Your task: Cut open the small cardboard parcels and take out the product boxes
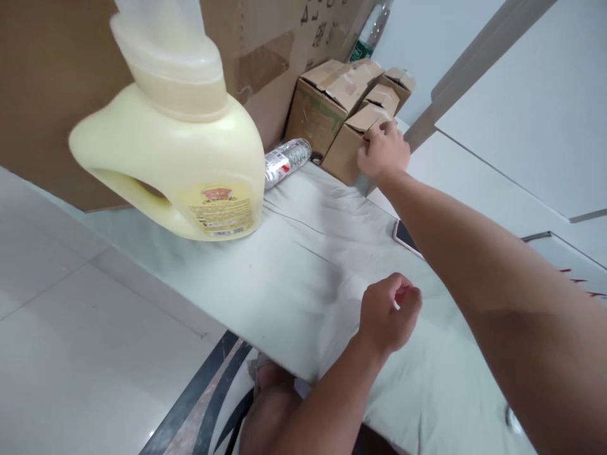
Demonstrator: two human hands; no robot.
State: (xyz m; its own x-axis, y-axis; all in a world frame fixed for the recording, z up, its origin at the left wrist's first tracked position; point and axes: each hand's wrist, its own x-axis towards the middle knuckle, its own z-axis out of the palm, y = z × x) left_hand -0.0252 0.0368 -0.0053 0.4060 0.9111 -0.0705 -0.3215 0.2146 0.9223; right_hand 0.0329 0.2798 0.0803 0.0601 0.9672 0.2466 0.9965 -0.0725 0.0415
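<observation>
1. Firstly, a yellow jug [175, 151] stands on the table [265, 291], apparently resting on its flat base, handle leftward; its label bears fine print, too small to read.
2. Behind it, a large carton [265, 31] carries dark printed symbols, not legible from this angle; it seems to act as a backstop.
3. A clear bottle [291, 158] lies on its side, presumably checked from rolling by its neighbours; its red-marked label is unreadable.
4. Taped boxes fill the corner: a green-printed box [315, 117] and a front box [344, 151]. Behind, a green-labelled bottle [370, 35]; brand not readable.
5. The right hand [385, 148] bends its fingers over the front box's top edge; whether it pinches cannot be told.
6. The left hand [387, 313] is curled, thumb against fingers, nothing visible inside.
7. A phone [406, 236] lies partly behind the right forearm.
</observation>
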